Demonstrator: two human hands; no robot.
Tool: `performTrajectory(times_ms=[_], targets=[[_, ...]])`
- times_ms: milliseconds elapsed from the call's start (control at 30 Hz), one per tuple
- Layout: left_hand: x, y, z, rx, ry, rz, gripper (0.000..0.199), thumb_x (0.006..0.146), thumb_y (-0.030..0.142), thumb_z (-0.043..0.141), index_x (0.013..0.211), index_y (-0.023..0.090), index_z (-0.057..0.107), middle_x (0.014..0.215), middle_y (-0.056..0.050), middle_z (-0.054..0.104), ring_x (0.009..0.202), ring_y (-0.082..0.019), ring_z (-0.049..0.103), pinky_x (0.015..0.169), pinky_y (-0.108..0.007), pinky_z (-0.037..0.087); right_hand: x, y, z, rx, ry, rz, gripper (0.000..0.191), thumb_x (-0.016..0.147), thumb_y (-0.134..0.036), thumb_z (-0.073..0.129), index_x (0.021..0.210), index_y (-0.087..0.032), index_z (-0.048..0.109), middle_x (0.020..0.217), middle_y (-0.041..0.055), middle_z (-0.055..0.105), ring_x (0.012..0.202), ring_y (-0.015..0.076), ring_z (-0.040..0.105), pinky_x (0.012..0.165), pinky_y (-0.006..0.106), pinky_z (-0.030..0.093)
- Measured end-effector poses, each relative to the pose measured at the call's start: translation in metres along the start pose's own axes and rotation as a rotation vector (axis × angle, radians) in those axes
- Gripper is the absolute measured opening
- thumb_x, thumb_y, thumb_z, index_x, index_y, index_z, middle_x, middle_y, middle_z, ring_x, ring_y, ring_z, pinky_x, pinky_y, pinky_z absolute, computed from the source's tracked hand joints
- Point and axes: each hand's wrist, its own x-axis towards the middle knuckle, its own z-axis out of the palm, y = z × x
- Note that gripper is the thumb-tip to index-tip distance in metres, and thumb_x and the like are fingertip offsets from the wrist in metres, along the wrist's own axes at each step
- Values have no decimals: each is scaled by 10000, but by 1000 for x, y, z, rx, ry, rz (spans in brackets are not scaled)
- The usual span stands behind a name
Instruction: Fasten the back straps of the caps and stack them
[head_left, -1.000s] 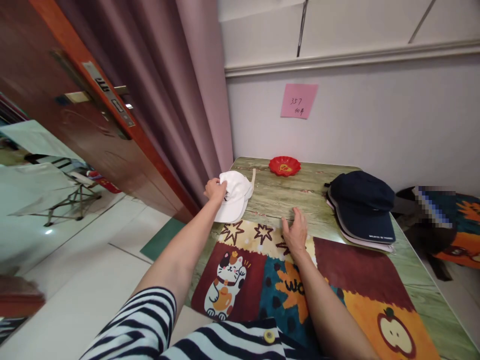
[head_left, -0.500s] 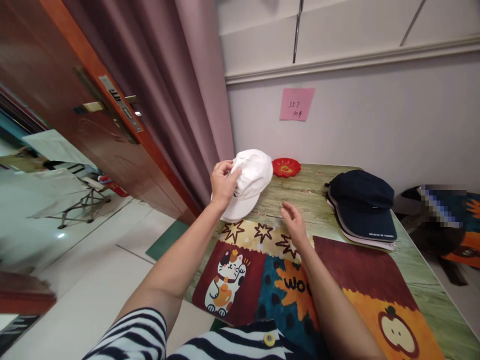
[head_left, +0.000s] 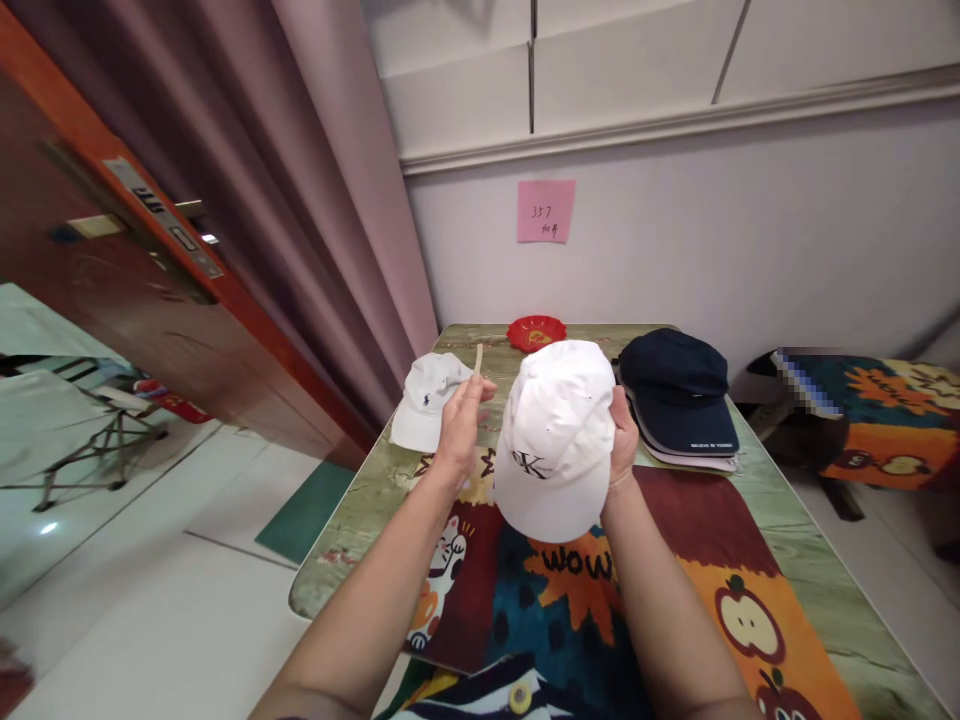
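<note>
A white cap with a black CK mark [head_left: 556, 430] is held up over the patterned mat [head_left: 517, 590], its brim toward me. My right hand [head_left: 622, 435] grips its right side, the fingers partly hidden behind it. My left hand [head_left: 463, 425] is left of this cap, apart from it, with a thin pale strap end [head_left: 478, 360] sticking up at its fingertips. Behind my left hand a second white cap with a small dark logo [head_left: 427, 400] rests on the table.
A dark navy cap [head_left: 675, 385] lies on other caps at the table's right. A red scalloped dish [head_left: 536, 333] stands at the back edge. A pink note [head_left: 546, 212] is on the wall. A wooden door [head_left: 187, 270] and curtain [head_left: 330, 150] are at the left.
The CK cap is now in my right hand, over the mat. A second white cap has come into sight at the left. My left hand has moved right of it. The view has turned slightly right.
</note>
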Motion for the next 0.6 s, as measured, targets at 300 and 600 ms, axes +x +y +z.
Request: performTrajectory(times_ms=[300, 600], targets=[[0, -12, -16, -660, -616, -527, 577, 923, 564, 582, 1272, 109, 642, 1141, -165, 765, 1203, -353, 671, 1096, -481, 455, -3, -6, 5, -120, 49, -99, 740, 909, -790, 337, 1310, -271, 679, 1412, 56, 651, 1470, 320, 427, 1225, 537, 330], [-15, -19, -21, -733, -475, -326, 491, 871, 514, 656, 1215, 167, 698, 1196, -107, 760, 1391, -360, 528, 1194, -498, 383, -7, -13, 6, -376, 13, -115, 771, 881, -809, 298, 1197, -262, 740, 1249, 84, 735, 1366, 345, 537, 1127, 494, 471]])
